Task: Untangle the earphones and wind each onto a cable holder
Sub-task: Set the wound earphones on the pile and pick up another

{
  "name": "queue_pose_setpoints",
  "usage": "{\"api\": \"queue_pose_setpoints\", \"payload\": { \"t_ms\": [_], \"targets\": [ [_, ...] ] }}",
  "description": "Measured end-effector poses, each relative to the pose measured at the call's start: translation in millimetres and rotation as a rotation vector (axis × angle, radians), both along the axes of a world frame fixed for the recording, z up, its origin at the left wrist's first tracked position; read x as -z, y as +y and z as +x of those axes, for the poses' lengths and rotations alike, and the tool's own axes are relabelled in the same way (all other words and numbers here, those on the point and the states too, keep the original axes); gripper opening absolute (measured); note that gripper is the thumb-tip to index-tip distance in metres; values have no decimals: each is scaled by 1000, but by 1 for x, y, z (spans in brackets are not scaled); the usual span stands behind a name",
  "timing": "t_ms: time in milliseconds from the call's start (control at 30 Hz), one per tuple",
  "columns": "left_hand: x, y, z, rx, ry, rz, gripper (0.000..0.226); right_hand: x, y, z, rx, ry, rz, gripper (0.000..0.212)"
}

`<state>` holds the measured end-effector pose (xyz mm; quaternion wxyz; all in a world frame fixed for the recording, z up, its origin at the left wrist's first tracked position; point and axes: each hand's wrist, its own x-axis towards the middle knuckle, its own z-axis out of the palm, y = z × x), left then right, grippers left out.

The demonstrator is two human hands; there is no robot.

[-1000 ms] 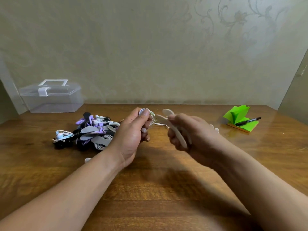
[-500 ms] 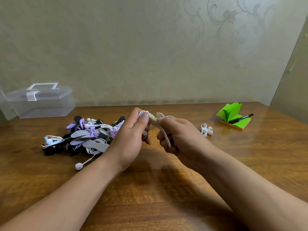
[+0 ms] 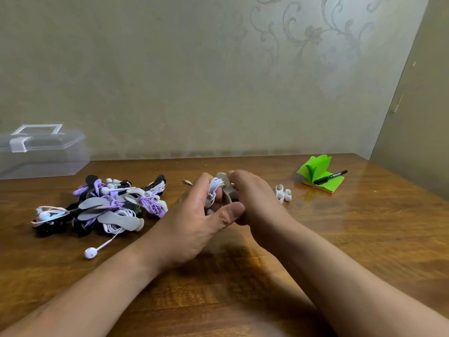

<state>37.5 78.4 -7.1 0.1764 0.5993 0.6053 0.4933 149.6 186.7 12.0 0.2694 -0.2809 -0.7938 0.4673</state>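
My left hand (image 3: 194, 220) grips a coil of white earphone cable (image 3: 213, 190) at the middle of the table. My right hand (image 3: 252, 198) holds a grey cable holder (image 3: 224, 188) pressed against that coil; most of the holder is hidden between my fingers. To the left lies a pile of wound earphones (image 3: 107, 205) in white, purple and black with grey holders. A loose white earbud (image 3: 90, 252) trails out of the pile on its cable. A jack plug (image 3: 187, 181) lies just behind my left hand.
A clear plastic box (image 3: 41, 152) with a white latch stands at the back left. A small white clip (image 3: 283, 193) lies right of my right hand. Green sticky notes (image 3: 318, 171) with a black marker (image 3: 330, 177) on them sit at the back right. A wall rises behind the wooden table (image 3: 364, 227).
My two hands have closed together around the coil and the grey holder. The holder, which stuck out below my right hand, is now folded in between both hands.
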Motion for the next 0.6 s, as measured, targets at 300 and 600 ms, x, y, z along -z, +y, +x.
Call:
{"api": "queue_pose_setpoints", "payload": {
  "t_ms": [300,600],
  "targets": [
    [7,5,-12,-6,-472,83,7,1,12,4,-257,92,-326,30],
    [4,7,-21,-88,-751,62,15,7,8,12,-269,86,515,41]
  ]
}}
